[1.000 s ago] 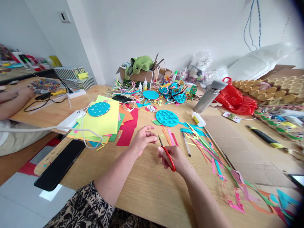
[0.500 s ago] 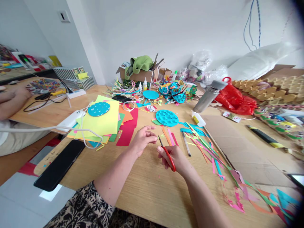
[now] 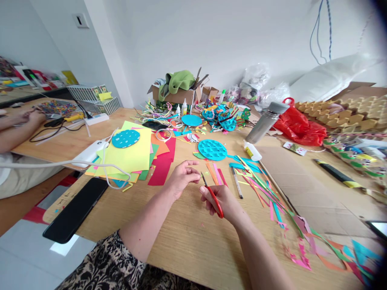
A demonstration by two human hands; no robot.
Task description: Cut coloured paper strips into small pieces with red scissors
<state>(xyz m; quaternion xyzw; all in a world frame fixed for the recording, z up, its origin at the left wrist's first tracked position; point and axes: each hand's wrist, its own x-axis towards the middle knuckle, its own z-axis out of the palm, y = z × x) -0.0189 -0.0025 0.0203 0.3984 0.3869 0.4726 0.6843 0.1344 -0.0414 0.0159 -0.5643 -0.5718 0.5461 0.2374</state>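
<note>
The red-handled scissors [image 3: 214,197] are in my right hand [image 3: 222,199], whose fingers are wrapped round the handles, blades pointing up and away. Just left of the blade tips, my left hand [image 3: 183,177] has thumb and fingers pinched together. Whatever it grips is too small to make out. Beyond my hands lies a blue paper oval [image 3: 212,150] with raised bumps and a green leaf-shaped piece at its left. Orange, pink and red paper strips [image 3: 216,173] lie close to the scissors. A pen [image 3: 237,183] rests to their right.
Coloured paper sheets [image 3: 140,157] with a dotted blue oval [image 3: 125,138] lie left. A black phone [image 3: 77,209] sits at the table edge near a white power strip [image 3: 90,153]. Right are a glue bottle [image 3: 252,151], a steel flask [image 3: 266,123] and cardboard [image 3: 302,189]. A co-worker's hands [image 3: 30,117] are far left.
My hands and the scissors stay almost in place. The co-worker's hands at the far left have shifted slightly to the right, toward the tray of small coloured pieces.
</note>
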